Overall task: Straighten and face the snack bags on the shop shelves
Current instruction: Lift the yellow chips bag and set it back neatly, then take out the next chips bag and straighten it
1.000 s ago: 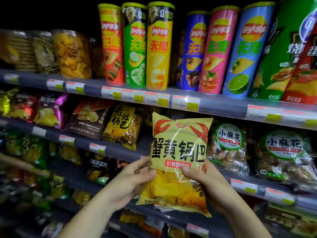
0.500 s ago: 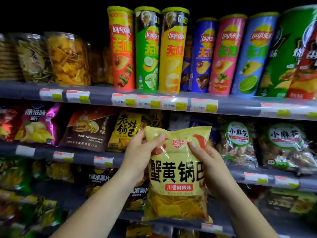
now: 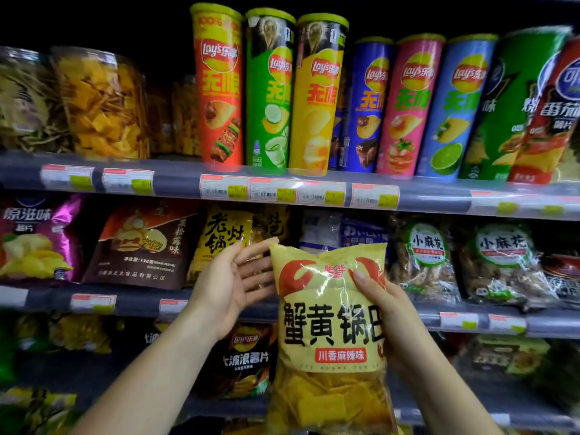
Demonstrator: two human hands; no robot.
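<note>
A yellow snack bag with red crab claws and big black characters hangs upright in front of the middle shelf, label facing me. My right hand grips its right edge, thumb on the front. My left hand is off the bag, palm open, fingers spread beside its top left corner. Behind the hands stand a yellow-and-black bag and a white-blue bag on the middle shelf.
Upright Lay's cans line the top shelf, with clear tubs of chips at left. The middle shelf also holds a brown bag, a purple bag and clear twist-snack bags. More bags fill the lower shelf.
The yellow bag rose from below the middle shelf to in front of it. My left hand let go of its top left corner and opened; my right hand kept hold.
</note>
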